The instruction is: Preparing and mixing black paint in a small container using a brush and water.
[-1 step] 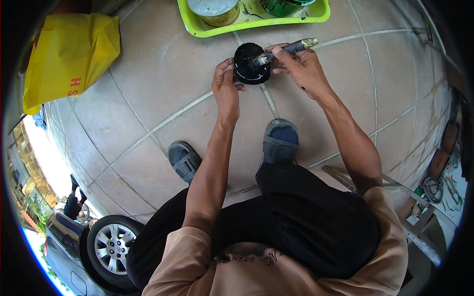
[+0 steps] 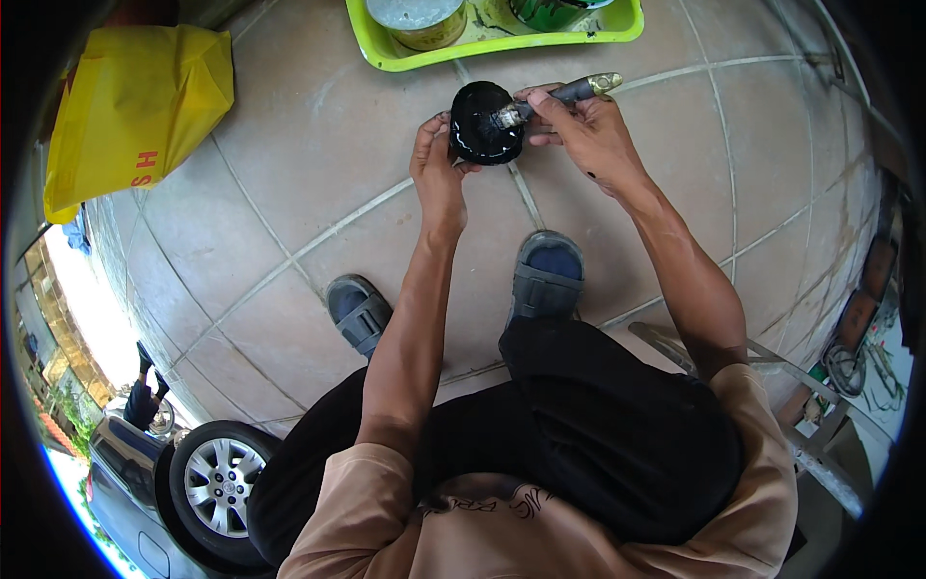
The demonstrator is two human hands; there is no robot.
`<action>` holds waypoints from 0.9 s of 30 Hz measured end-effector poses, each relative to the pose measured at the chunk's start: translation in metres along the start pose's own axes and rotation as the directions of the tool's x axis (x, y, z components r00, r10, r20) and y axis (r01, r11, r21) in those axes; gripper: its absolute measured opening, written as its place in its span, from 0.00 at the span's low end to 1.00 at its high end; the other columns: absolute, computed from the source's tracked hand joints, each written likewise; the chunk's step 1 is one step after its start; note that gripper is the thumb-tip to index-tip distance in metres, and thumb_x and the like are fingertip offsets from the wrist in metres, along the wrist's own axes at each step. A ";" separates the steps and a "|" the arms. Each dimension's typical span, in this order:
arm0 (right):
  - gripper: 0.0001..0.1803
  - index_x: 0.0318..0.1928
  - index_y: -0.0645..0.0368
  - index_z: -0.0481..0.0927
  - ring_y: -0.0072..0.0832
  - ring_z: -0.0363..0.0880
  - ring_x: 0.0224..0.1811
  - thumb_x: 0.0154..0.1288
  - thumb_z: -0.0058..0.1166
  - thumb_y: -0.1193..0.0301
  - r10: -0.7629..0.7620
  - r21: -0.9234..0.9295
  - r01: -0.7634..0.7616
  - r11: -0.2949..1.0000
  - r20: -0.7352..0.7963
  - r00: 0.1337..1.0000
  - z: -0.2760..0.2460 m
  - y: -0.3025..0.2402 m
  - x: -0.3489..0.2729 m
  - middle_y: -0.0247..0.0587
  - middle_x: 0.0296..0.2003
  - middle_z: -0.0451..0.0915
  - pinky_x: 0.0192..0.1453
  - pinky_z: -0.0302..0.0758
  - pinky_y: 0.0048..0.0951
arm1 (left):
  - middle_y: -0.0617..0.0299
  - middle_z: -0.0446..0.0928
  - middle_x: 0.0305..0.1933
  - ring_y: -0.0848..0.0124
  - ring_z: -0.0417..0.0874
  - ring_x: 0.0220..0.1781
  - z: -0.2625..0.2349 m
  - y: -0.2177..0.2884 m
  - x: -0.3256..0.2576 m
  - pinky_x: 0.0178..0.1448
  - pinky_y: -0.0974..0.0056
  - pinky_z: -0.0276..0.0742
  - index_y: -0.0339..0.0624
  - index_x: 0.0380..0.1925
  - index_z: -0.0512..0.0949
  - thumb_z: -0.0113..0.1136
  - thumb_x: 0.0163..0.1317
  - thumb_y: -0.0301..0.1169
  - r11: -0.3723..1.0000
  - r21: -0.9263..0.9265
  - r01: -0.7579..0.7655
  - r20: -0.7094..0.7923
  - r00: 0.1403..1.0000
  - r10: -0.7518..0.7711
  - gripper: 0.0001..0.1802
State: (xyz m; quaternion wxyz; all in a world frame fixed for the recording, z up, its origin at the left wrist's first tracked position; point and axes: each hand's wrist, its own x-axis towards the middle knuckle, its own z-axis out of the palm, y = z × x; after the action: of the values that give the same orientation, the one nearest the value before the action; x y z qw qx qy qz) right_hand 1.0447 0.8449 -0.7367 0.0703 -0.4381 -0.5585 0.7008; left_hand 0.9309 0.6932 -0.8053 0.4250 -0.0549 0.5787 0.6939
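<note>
My left hand (image 2: 439, 164) grips the left rim of a small round black piece (image 2: 475, 140), thumb and fingers closed on its edge. Its surface is dark and glossy, with wet-looking highlights; whether it is a shallow dish or a cap, I cannot tell. A paintbrush (image 2: 585, 88) with a dark handle and a gold-coloured end is pinched in my right hand (image 2: 590, 135). The brush's metal collar points left over the round piece, and its dark bristles merge with the black surface. A dark spot marks the right hand near the wrist.
Beyond my hands, a lime-green tray (image 2: 395, 64) holds a lidded tin (image 2: 422, 39) and a green can (image 2: 559, 13). A yellow bag (image 2: 145, 106) stands at the left. My sandalled feet (image 2: 546, 275) rest on floor tiles (image 2: 318, 193). A metal frame (image 2: 820, 463) is at lower right, a car wheel (image 2: 224, 480) at lower left.
The round black piece and my left hand have shifted slightly left. The brush tip has moved a little left too; both hands keep their grip.
</note>
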 end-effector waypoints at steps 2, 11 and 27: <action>0.20 0.50 0.64 0.86 0.21 0.85 0.40 0.74 0.61 0.58 -0.043 0.023 0.043 0.999 -0.012 0.999 0.014 -0.015 -0.013 0.39 0.40 0.87 0.42 0.86 0.26 | 0.61 0.83 0.45 0.72 0.85 0.43 0.002 0.009 0.000 0.47 0.62 0.87 0.40 0.53 0.78 0.44 0.80 0.35 0.975 -0.221 -0.006 -0.005 1.000 0.005 0.15; 0.17 0.49 0.65 0.86 0.16 0.78 0.31 0.74 0.61 0.61 -0.219 -0.039 0.219 0.975 0.020 0.976 0.041 -0.064 -0.053 0.35 0.34 0.85 0.38 0.82 0.25 | 0.52 0.81 0.59 0.55 0.85 0.57 0.009 0.072 -0.027 0.56 0.43 0.87 0.43 0.63 0.74 0.29 0.74 0.53 0.780 -0.560 0.278 0.453 0.891 0.007 0.34; 0.10 0.48 0.65 0.86 0.33 0.86 0.45 0.69 0.63 0.77 -0.743 -0.458 0.888 0.042 0.580 0.335 0.094 -0.223 -0.134 0.44 0.43 0.88 0.48 0.82 0.34 | 0.57 0.86 0.46 0.67 0.90 0.40 0.003 0.187 -0.111 0.27 0.61 0.89 0.46 0.58 0.77 0.30 0.73 0.70 0.724 -0.680 0.113 0.383 0.897 0.220 0.42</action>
State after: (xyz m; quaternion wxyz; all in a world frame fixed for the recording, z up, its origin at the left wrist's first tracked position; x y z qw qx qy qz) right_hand 0.9737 0.7800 -0.4773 0.2257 0.0412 -0.9315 0.2824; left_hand 0.8799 0.6428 -0.5995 0.4721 -0.0335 0.1704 0.8643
